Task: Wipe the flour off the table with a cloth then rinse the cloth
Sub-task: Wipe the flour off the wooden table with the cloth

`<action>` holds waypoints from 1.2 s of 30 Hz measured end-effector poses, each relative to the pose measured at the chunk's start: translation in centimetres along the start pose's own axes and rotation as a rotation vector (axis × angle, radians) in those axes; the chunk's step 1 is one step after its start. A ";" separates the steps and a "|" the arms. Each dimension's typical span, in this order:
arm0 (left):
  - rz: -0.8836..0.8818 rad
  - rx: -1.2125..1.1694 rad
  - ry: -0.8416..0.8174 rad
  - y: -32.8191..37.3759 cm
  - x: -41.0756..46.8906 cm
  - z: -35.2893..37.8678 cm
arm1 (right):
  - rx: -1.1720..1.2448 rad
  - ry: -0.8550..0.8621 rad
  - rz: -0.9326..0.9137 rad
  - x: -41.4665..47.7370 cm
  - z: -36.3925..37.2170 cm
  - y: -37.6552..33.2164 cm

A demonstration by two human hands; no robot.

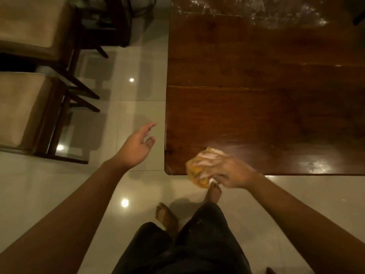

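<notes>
Glossy dark wood table, yellow cloth, shiny floor tiles, matt chair cushions

A single wide-angle camera sits at the person's head and looks steeply down, nearly straight at the glossy pale tiled floor. The near left corner of the dark brown polished wooden table fills the upper right; two beige cushioned dark-framed chairs curve along the left edge. Both bare forearms enter from the bottom corners, with the left hand and right hand at mid-frame, near the lens. The right hand and the crumpled yellow cloth it grips look smeared, probably by motion blur. It is the only view
</notes>
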State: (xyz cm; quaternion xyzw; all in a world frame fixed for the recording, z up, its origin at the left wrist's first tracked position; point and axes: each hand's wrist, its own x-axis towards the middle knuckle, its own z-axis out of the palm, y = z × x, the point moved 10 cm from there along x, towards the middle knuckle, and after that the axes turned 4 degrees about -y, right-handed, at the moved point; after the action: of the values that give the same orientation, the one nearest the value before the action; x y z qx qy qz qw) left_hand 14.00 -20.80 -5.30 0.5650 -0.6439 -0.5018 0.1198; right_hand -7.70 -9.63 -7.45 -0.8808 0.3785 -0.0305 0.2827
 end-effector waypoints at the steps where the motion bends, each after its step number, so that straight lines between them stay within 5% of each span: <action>1: -0.005 -0.022 -0.005 0.1 0.3 0.4 | 0.015 0.042 0.092 -0.9 -1.3 2.6; 6: -0.012 -0.014 -0.042 0.5 2.5 2.8 | 0.036 0.429 0.640 2.5 -6.8 8.6; 8: -0.011 -0.083 -0.038 1.0 3.4 3.2 | -0.010 0.415 0.524 7.6 -6.0 4.5; 12: -0.060 -0.236 0.040 2.1 5.4 2.1 | -0.083 0.114 -0.029 12.4 -0.4 -5.9; 17: 0.014 0.112 -0.042 3.1 7.4 2.3 | 0.002 -0.042 -0.231 7.4 0.0 -2.8; 20: -0.066 0.287 -0.154 2.5 8.4 4.6 | 0.012 0.039 -0.071 3.3 -4.5 6.7; 24: -0.247 0.552 -0.154 2.9 9.3 6.9 | 0.048 0.290 0.560 -1.5 -12.7 21.2; 27: -0.300 0.555 -0.127 3.9 10.5 7.1 | 0.124 0.425 0.877 -2.3 -14.5 24.7; 33: -0.285 0.699 -0.152 5.3 13.9 6.0 | -0.012 0.152 0.530 1.9 -12.2 21.5; 36: -0.253 0.749 -0.181 6.1 15.8 5.6 | -0.028 0.108 0.513 2.0 -12.7 22.5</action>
State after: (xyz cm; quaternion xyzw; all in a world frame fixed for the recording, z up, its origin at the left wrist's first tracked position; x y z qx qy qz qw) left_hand 1.03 -32.19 -9.63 0.5979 -0.7155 -0.2910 -0.2144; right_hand -24.31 -29.50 -8.90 -0.7570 0.6044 0.0005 0.2483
